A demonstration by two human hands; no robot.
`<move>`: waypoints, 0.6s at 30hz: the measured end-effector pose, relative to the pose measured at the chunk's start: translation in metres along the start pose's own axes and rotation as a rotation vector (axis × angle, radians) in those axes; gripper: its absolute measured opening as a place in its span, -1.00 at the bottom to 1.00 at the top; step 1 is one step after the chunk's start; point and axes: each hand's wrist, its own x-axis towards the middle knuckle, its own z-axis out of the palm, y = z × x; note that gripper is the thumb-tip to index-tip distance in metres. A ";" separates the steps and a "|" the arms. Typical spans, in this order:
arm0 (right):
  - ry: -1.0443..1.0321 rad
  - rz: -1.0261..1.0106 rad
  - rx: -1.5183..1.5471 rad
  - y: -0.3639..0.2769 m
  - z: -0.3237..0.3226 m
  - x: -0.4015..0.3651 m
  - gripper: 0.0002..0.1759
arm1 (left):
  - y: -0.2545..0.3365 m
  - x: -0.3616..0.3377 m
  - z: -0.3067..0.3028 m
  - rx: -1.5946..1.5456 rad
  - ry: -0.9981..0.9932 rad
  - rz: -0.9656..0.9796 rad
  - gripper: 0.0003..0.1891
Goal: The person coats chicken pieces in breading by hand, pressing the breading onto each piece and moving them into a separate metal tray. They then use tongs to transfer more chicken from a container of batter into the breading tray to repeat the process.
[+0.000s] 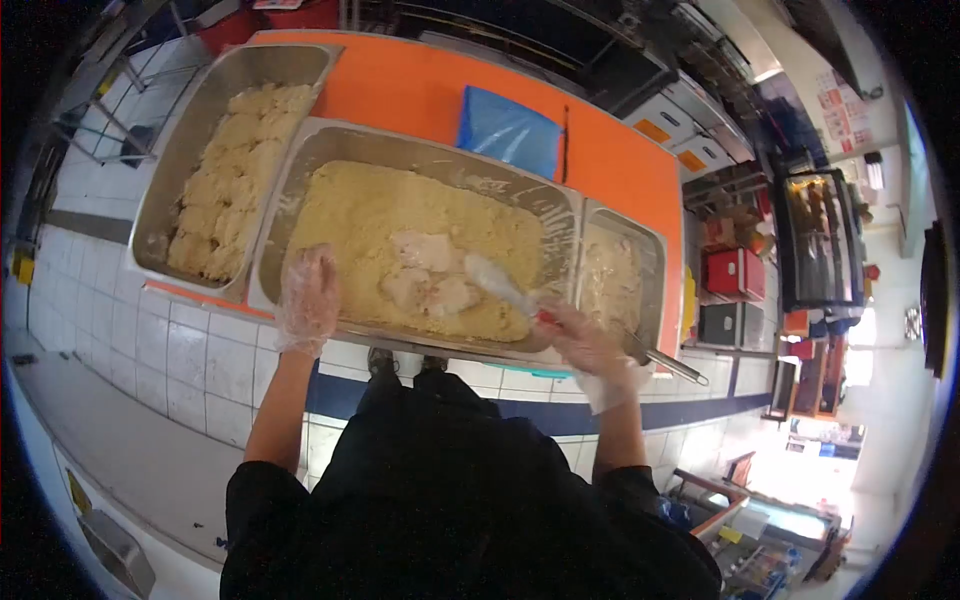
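My left hand [310,290], in a clear plastic glove, is over the front left of the middle metal pan [440,150]. Its fingers look loosely bent, with nothing visible in them. In the pan lies a thick layer of yellowish breading [400,190], on which rest several pale pieces of raw meat [432,275], likely chicken. My right hand [585,345], also gloved and slightly blurred, is closed around a spatula-like utensil [497,282] with a whitish head and some red at the handle. That head reaches over the breading just right of the meat.
A metal pan on the left [160,225] holds breaded pieces [225,175]. The right-hand pan [655,260] contains pale, wet pieces [610,275], and a metal handle [675,367] sticks out over its front. A blue plastic bag [510,132] lies on the orange tabletop [400,85].
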 end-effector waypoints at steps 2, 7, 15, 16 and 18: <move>0.117 0.097 0.085 0.020 -0.031 -0.021 -0.54 | -0.004 -0.003 0.008 0.037 0.009 0.025 -0.83; 0.462 0.305 0.031 0.060 -0.109 -0.067 -0.60 | -0.026 -0.001 0.022 0.054 -0.075 0.011 -0.75; 0.189 0.523 -0.632 0.116 -0.163 -0.022 -0.55 | -0.028 -0.001 0.023 0.091 -0.006 0.118 -0.77; 0.148 0.466 -0.695 0.130 -0.164 -0.014 -0.51 | -0.029 -0.001 0.023 0.125 -0.010 0.135 -0.77; 0.155 0.481 -0.720 0.159 -0.167 0.005 -0.52 | -0.026 0.001 0.023 0.106 -0.010 0.090 -0.77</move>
